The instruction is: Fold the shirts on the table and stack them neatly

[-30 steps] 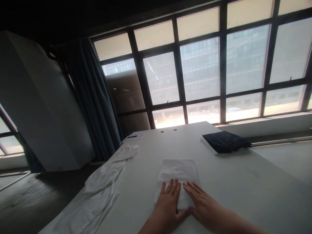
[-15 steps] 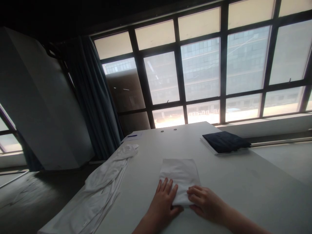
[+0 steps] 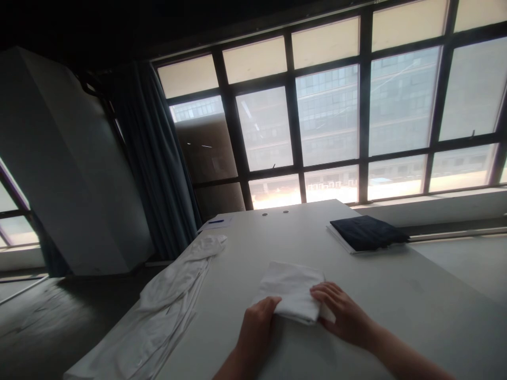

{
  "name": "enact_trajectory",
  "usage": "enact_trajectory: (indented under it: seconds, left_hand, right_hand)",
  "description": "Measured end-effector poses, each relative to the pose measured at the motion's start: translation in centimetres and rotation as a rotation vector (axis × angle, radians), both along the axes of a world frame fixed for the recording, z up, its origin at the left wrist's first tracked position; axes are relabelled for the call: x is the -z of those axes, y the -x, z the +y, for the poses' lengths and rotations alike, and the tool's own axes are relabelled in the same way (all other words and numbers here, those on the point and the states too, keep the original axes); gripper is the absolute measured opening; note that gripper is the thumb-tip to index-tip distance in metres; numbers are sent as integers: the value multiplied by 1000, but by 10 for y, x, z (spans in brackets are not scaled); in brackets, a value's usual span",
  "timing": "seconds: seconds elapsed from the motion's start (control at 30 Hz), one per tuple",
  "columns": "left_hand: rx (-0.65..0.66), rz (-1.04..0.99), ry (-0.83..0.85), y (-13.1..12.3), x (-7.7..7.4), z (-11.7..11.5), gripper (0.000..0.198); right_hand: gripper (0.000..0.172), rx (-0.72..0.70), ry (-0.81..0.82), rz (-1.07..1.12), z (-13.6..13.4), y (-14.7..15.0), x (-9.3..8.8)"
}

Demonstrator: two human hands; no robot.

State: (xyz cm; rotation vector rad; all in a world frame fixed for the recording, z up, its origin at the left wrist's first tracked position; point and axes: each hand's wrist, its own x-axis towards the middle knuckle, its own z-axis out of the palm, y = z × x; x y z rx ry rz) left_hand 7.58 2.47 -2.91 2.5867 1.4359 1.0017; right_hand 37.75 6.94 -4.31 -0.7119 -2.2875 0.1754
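A white folded cloth (image 3: 293, 290) lies in front of me on the white table, its near edge raised a little off the surface. My left hand (image 3: 258, 323) grips its near left corner, the fingers curled under or behind the fabric and partly hidden. On the other side, my right hand (image 3: 344, 311) holds the right edge, with fingers on top and the thumb underneath. What kind of garment the cloth is cannot be made out.
Along the table's left edge lies a heap of loose white garments (image 3: 174, 306). A dark folded garment (image 3: 366, 232) rests on something white at the right edge. A pen (image 3: 216, 221) on paper lies at the far left of the white table (image 3: 245, 237).
Both hands lay flatter on the cloth before; now they grip its sides. The near edge has come up and the cloth has turned slightly and shifted away from me.
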Motion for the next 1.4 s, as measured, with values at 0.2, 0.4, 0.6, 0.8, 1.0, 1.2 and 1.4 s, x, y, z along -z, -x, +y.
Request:
enact_trajectory:
  seconds: [0.2,0.4,0.6,0.8,1.0,1.2,1.4]
  left_hand:
    - [33,-280,-20,10,-9,-9,26]
    - [-116,-621,52,-3,-21,-13,36]
    - [-147,-1002,181,-9,-43,-12,46]
    - [-101,-940,429,-3,-71,-10,50]
    - [-185,-444,658,14,-35,4,51]
    - [-145,-18,161,-9,-7,5,40]
    - [302,284,344,-38,5,-15,87]
  right_hand:
    - [60,129,380,195,38,-37,9]
    - [66,-14,784,496,23,-30,-25]
    - [54,-171,932,519,-1,-21,-66]
    - [55,-63,887,783,-7,-9,-87]
    - [66,534,587,346,36,-35,-23]
    - [48,559,147,-114,23,-11,15]
    - [58,151,132,-269,-11,20,22]
